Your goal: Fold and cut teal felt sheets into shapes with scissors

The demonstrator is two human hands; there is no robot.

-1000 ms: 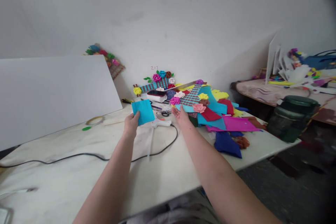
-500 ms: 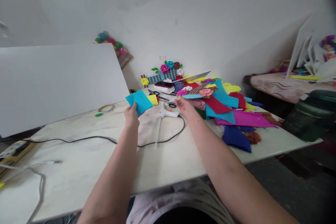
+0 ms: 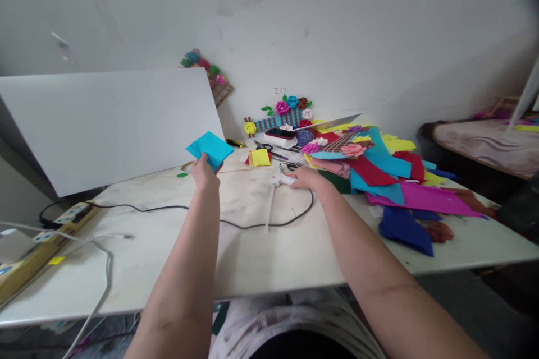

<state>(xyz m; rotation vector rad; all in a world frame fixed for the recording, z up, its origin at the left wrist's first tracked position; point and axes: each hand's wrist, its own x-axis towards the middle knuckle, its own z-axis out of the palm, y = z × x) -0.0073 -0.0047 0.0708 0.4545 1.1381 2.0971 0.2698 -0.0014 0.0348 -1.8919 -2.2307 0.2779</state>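
Observation:
My left hand [image 3: 204, 171] grips a folded piece of bright blue crepe paper [image 3: 211, 147] and holds it above the table. Its thumb presses on the paper's near side. On the handle of a white glue gun [image 3: 277, 179] lies my right hand [image 3: 306, 178], with its fingers closed round the end and partly hidden. A clear glue stick [image 3: 270, 207] reaches from the gun toward me. Yellow paper squares [image 3: 260, 157] rest behind the gun, close to scissors [image 3: 265, 147].
A black cord [image 3: 168, 207] crosses the white table [image 3: 240, 263] toward a power strip [image 3: 63, 233] at left. Coloured paper [image 3: 385, 165] is heaped at right. A large white board [image 3: 113, 123] leans at back left. A phone [image 3: 281, 133] sits near paper flowers [image 3: 282, 107].
My right hand has come down from beside the paper flowers onto the glue gun's handle. The blue paper has moved left, away from the yellow squares. The view has swung left.

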